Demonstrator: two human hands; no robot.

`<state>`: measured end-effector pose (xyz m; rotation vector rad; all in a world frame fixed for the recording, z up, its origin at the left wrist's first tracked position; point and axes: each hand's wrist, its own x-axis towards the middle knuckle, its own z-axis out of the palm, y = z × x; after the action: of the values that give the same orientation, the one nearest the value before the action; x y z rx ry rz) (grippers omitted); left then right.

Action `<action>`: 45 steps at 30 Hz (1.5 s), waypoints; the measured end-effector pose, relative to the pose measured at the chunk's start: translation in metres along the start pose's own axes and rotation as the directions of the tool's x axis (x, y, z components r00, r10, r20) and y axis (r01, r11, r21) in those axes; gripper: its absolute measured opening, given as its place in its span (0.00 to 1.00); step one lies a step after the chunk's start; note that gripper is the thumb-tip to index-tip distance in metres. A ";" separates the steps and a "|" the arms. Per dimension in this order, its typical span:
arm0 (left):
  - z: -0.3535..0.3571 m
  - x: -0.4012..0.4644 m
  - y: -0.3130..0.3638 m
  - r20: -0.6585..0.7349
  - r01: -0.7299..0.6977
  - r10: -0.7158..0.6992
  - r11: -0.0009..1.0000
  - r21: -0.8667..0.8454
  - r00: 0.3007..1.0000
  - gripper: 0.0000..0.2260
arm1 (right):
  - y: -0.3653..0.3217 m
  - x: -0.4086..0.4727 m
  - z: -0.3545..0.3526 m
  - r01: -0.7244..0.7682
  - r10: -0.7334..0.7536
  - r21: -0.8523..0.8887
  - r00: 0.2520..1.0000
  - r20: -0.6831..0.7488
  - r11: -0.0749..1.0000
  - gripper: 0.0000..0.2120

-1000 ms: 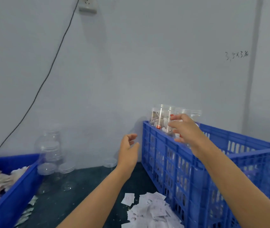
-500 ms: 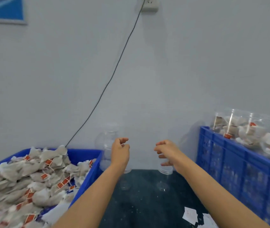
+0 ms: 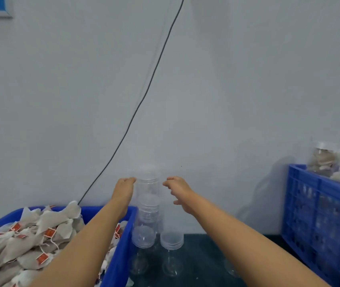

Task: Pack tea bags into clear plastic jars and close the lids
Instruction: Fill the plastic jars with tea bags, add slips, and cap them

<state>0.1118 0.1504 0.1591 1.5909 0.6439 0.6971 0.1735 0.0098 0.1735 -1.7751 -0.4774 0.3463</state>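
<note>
A stack of empty clear plastic jars (image 3: pixel 147 184) stands against the wall at the back of the dark table. My left hand (image 3: pixel 124 186) reaches to the top jar's left side, and its fingertips touch the jar near the rim. My right hand (image 3: pixel 178 192) hovers just right of the same jar with loosely spread fingers and holds nothing. Two more clear jars (image 3: pixel 172 240) stand lower in front. Tea bags (image 3: pixel 30 241) with red tags fill a blue tub (image 3: pixel 121 255) under my left forearm.
A blue crate (image 3: pixel 318 214) at the right holds filled, lidded jars (image 3: pixel 328 160). A black cable (image 3: pixel 144 96) runs down the wall behind the tub. The dark table top (image 3: pixel 202 266) shows between tub and crate.
My view swung left from the crate to the jar stack. My right hand left the filled jars in the crate, and both hands moved forward to either side of the top empty jar.
</note>
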 end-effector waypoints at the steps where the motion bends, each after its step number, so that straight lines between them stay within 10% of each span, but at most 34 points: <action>1: 0.002 0.002 -0.001 0.019 0.033 -0.033 0.999 -0.011 0.999 0.19 | 0.002 0.005 0.004 -0.019 0.018 0.012 1.000 0.023 1.000 0.21; 13: 0.010 -0.008 0.018 0.111 -0.158 0.157 0.987 0.002 0.981 0.22 | -0.011 0.008 0.002 0.097 -0.105 0.071 0.987 0.123 0.993 0.22; 19: 0.015 -0.054 0.074 0.038 -0.406 0.415 0.901 -0.153 0.909 0.30 | -0.055 -0.043 -0.035 0.357 -0.356 0.092 0.934 -0.026 0.930 0.28; 26: 0.042 -0.143 0.064 0.033 -0.652 0.653 0.750 0.112 0.757 0.40 | -0.049 -0.133 -0.076 0.424 -0.414 0.116 0.905 -0.098 0.898 0.30; 34: 0.067 -0.229 -0.011 0.012 -0.582 0.622 0.727 0.365 0.783 0.43 | 0.017 -0.189 -0.094 0.324 -0.341 -0.120 0.924 -0.173 0.938 0.42; 39: 0.066 -0.266 -0.044 0.169 -0.584 0.561 0.755 0.298 0.811 0.41 | 0.055 -0.218 -0.092 0.304 -0.360 -0.245 0.904 -0.232 0.921 0.21; 45: 0.060 -0.279 -0.053 0.314 -0.488 0.398 0.820 0.300 0.862 0.34 | 0.080 -0.238 -0.093 0.275 -0.337 -0.244 0.904 -0.265 0.930 0.21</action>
<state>-0.0304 -0.0896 0.0785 2.1824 0.2196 0.7356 0.0212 -0.2022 0.1160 -1.8701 -0.5762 -0.2045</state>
